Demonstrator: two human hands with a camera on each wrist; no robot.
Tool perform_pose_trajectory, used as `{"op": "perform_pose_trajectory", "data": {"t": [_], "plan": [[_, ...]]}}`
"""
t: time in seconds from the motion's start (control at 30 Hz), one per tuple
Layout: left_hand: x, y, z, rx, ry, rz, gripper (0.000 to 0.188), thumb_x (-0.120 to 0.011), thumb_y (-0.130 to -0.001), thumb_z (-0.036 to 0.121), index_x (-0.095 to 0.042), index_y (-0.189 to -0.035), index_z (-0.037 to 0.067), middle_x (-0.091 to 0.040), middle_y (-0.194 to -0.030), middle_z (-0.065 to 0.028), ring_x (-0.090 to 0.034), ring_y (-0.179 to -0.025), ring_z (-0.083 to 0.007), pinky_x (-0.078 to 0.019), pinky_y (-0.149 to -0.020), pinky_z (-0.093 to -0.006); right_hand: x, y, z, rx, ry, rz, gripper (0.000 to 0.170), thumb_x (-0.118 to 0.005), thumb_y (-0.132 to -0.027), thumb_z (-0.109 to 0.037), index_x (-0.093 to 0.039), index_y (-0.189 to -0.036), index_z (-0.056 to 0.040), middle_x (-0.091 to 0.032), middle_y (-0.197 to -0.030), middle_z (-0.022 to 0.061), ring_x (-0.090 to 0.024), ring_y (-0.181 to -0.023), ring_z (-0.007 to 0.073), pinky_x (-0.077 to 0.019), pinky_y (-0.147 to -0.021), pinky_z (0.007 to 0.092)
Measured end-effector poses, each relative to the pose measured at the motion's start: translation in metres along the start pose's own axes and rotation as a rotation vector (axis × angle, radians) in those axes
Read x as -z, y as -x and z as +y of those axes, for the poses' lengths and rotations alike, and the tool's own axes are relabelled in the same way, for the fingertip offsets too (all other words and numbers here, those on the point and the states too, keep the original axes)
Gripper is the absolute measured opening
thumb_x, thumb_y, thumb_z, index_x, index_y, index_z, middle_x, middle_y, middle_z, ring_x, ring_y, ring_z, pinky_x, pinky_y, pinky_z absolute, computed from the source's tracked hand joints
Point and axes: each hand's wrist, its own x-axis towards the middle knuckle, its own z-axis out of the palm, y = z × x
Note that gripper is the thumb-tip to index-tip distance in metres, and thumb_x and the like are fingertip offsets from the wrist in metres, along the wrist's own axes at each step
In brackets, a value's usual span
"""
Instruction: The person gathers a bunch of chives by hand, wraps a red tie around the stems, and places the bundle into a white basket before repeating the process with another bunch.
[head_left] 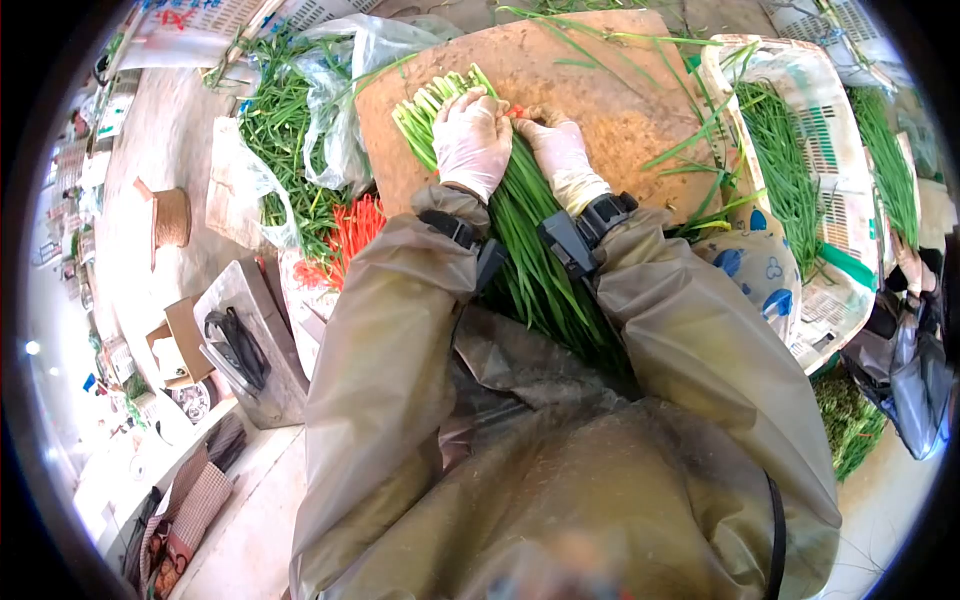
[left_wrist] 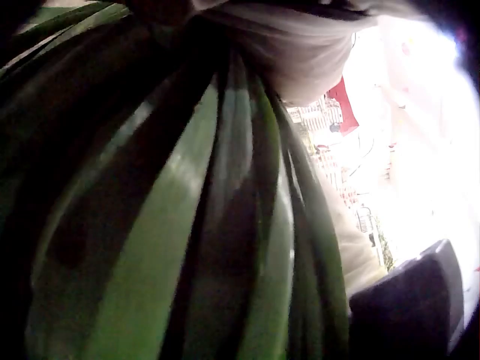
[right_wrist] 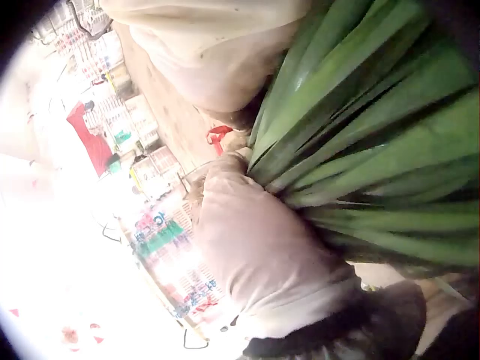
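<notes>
A bundle of long flat green chives (head_left: 545,255) lies slantwise over the board's near edge, pale cut stems at the far left and leaves running down toward the apron. Across it near the stem end, my gloved left hand (head_left: 473,140) grips the bundle with curled fingers. Beside it on the right, my gloved right hand (head_left: 556,150) pinches a red tie (head_left: 515,112) between thumb and fingers. In the right wrist view the tie (right_wrist: 220,137) shows between both hands, beside the gathered leaves. Dark leaves (left_wrist: 165,217) fill most of the left wrist view. The bundle's underside is hidden.
Loose chive leaves lie on the brown board (head_left: 640,110). To the right stands a white plastic basket (head_left: 835,170) with more chives. Left of the board are a plastic bag (head_left: 335,120), a heap of greens (head_left: 275,130) and a pile of red ties (head_left: 357,230).
</notes>
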Motion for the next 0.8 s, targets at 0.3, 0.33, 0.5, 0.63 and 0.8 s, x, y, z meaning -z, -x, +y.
{"op": "perform_pose_trajectory", "data": {"t": [0.3, 0.33, 0.5, 0.63, 0.8], "plan": [[0.001, -0.001, 0.003, 0.014, -0.052, -0.046, 0.016, -0.065, -0.081, 0.016, -0.07, -0.096, 0.012, -0.067, -0.111, -0.0133, -0.057, -0.114, -0.0295, -0.0368, -0.104, -0.0435, 0.005, -0.002, 0.012, 0.236, 0.202, -0.006, 0.018, -0.068, -0.087, -0.016, -0.071, -0.101, -0.0044, -0.07, -0.092, 0.0075, -0.061, -0.083, 0.0116, -0.0483, -0.078, 0.0257], [0.002, -0.001, 0.003, -0.001, -0.037, -0.049, 0.017, -0.064, -0.082, 0.016, -0.07, -0.097, 0.012, -0.067, -0.11, -0.0129, -0.057, -0.115, -0.0291, -0.0366, -0.104, -0.0437, 0.006, -0.002, 0.011, 0.185, 0.085, -0.042, 0.019, -0.069, -0.086, -0.016, -0.071, -0.1, -0.0038, -0.071, -0.092, 0.007, -0.062, -0.084, 0.0118, -0.0483, -0.079, 0.0259], [0.002, 0.0, -0.003, -0.022, -0.011, -0.066, 0.018, -0.064, -0.082, 0.016, -0.069, -0.098, 0.012, -0.067, -0.108, -0.0123, -0.057, -0.116, -0.0284, -0.036, -0.105, -0.0442, 0.001, -0.004, 0.003, 0.207, -0.038, -0.083, 0.015, -0.071, -0.085, -0.014, -0.071, -0.095, -0.0022, -0.07, -0.091, 0.0073, -0.062, -0.084, 0.0127, -0.0486, -0.079, 0.0272], [-0.001, -0.004, -0.012, -0.011, 0.048, -0.059, 0.026, -0.07, -0.076, 0.021, -0.067, -0.1, 0.011, -0.066, -0.111, -0.012, -0.055, -0.117, -0.0284, -0.0363, -0.106, -0.0435, -0.002, 0.003, -0.019, 0.498, 0.451, -0.003, 0.011, -0.068, -0.087, -0.011, -0.068, -0.091, -0.001, -0.069, -0.086, 0.009, -0.062, -0.081, 0.0143, -0.049, -0.076, 0.0281], [0.023, -0.007, -0.015, 0.0, 0.211, -0.265, 0.055, -0.077, -0.069, 0.047, -0.07, -0.111, 0.011, -0.062, -0.126, -0.0084, -0.043, -0.134, -0.0282, -0.0229, -0.115, -0.0455, -0.016, 0.04, -0.046, 0.32, -0.012, -0.067, 0.008, -0.065, -0.089, -0.008, -0.065, -0.094, -0.0018, -0.066, -0.086, 0.003, -0.06, -0.076, 0.011, -0.0489, -0.07, 0.0252]]}}
